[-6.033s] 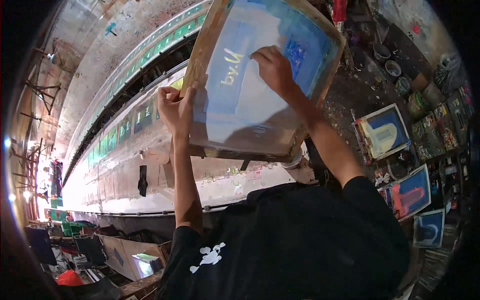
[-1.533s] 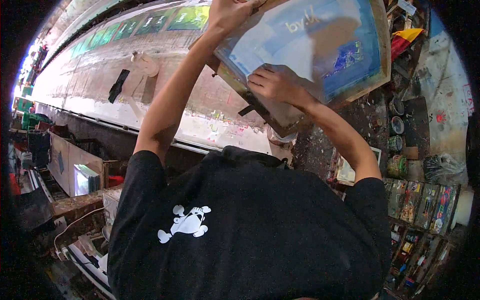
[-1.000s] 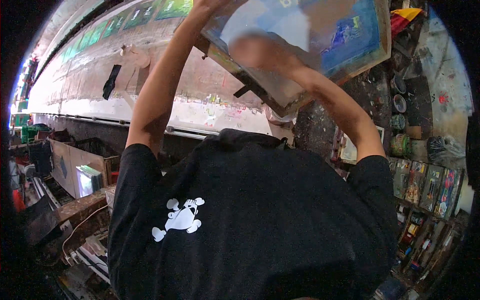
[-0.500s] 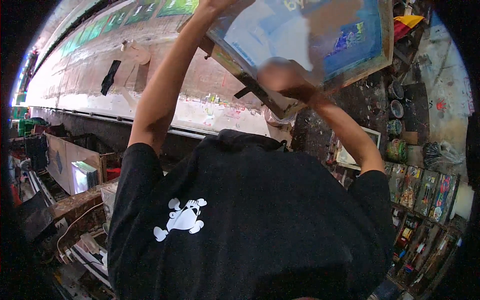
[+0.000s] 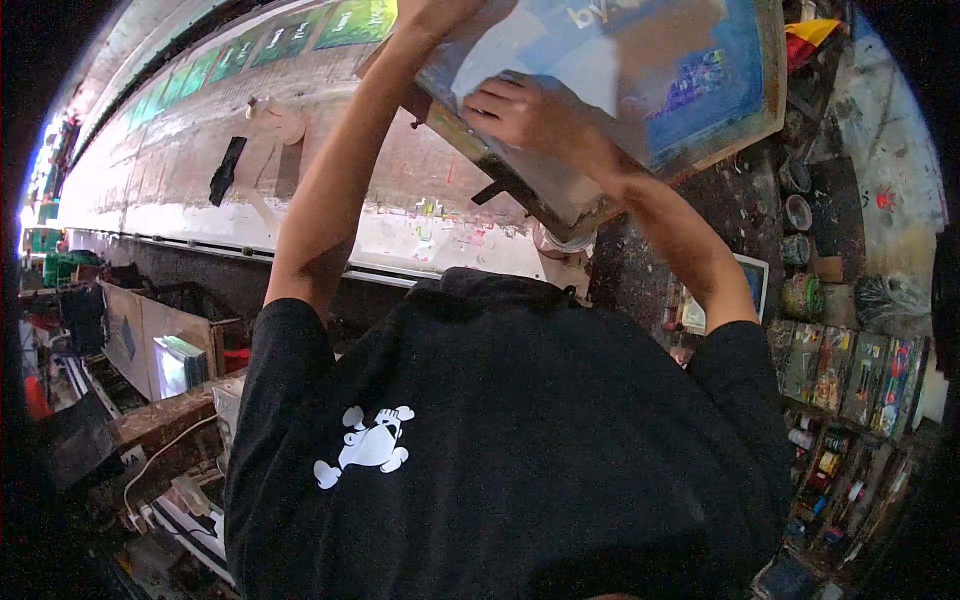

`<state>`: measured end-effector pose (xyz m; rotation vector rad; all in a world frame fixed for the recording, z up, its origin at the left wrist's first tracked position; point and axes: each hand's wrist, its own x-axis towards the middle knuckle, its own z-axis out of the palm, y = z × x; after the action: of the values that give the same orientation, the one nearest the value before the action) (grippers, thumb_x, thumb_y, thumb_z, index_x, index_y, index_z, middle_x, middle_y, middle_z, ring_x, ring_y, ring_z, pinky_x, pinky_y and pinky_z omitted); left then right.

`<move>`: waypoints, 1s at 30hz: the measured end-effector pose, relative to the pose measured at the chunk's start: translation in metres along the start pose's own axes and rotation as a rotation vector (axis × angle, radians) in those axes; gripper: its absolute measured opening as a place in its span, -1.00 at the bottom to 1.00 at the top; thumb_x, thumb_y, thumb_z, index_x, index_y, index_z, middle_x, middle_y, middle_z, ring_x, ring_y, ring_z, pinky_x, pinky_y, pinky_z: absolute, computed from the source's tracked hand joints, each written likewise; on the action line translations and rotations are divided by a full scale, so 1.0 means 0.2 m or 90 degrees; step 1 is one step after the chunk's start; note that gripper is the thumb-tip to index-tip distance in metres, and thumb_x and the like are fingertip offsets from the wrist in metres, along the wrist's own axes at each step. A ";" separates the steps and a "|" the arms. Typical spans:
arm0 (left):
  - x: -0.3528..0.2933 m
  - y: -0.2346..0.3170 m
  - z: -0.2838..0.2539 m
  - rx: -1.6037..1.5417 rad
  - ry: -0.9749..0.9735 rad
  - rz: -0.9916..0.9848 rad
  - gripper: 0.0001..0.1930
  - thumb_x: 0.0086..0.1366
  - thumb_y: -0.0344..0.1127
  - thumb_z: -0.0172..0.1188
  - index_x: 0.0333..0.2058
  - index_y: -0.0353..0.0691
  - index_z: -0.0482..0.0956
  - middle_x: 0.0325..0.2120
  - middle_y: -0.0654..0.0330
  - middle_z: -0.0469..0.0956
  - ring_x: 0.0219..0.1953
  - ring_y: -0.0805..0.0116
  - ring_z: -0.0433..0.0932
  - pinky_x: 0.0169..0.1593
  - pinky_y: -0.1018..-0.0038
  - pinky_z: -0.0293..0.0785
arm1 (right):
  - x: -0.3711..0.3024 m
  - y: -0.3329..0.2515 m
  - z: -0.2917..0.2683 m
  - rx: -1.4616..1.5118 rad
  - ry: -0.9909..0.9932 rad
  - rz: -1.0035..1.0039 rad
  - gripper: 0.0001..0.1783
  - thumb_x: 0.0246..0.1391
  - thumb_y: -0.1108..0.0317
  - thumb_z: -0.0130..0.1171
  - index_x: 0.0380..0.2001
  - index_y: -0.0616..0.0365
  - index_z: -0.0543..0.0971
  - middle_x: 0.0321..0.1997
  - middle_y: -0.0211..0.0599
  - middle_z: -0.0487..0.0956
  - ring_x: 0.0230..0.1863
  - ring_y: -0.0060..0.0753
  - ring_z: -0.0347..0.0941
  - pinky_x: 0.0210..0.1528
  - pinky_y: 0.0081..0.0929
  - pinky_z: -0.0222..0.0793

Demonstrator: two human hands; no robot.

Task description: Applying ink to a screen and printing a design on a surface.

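Observation:
A wooden-edged screen printing frame with blue, stained mesh and a pale patch stands at the top, in front of my hands. My left hand is at the frame's upper left edge, cut off by the picture's top; its fingers are hidden. Across the lower left of the mesh lies my right hand, fingers bent slightly and apart. Nothing shows in it, though what is beneath the palm is hidden. A dark bracket sticks out from the frame's lower left side.
A long pale printing table with green prints runs to the left. Under the frame's corner stands a pale container. Paint tubs and trays of tools sit at the right. Boards lean at lower left.
My right hand has moved up and left over the mesh, from a blurred place nearer the frame's lower corner. My left hand stays near the same edge, slightly lower.

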<state>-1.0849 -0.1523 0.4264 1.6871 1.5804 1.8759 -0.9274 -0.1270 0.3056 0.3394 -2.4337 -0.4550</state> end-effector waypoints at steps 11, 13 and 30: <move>-0.01 0.04 0.02 -0.030 -0.009 -0.011 -0.56 0.16 -0.33 0.39 -0.57 -0.15 0.20 -0.72 0.32 0.36 -0.61 0.64 0.33 -0.60 0.58 0.29 | -0.38 -0.12 -0.02 0.020 -0.050 -0.044 -0.80 -0.19 0.40 0.18 -0.37 0.09 0.57 -0.23 -0.46 0.52 -0.13 -0.40 0.47 -0.21 -0.52 0.53; 0.00 0.05 0.04 -0.024 -0.004 0.000 -0.56 0.16 -0.32 0.39 -0.58 -0.15 0.20 -0.72 0.32 0.34 -0.61 0.64 0.34 -0.60 0.58 0.27 | -0.36 -0.11 -0.05 0.026 -0.037 -0.031 -0.80 -0.18 0.40 0.18 -0.36 0.08 0.58 -0.22 -0.46 0.53 -0.12 -0.40 0.48 -0.19 -0.51 0.54; -0.01 0.15 0.04 0.190 0.031 0.082 -0.51 0.07 -0.12 0.43 -0.59 -0.20 0.23 -0.75 0.27 0.24 -0.65 0.54 0.21 -0.59 0.47 0.18 | -0.31 0.06 -0.19 -0.058 0.044 0.046 -0.64 -0.28 0.43 0.21 -0.27 0.15 0.64 -0.18 -0.38 0.58 -0.12 -0.37 0.51 -0.17 -0.44 0.54</move>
<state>-1.0628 -0.1616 0.4452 1.9166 1.8941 1.8234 -0.8566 -0.1033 0.3051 0.2232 -2.3409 -0.5111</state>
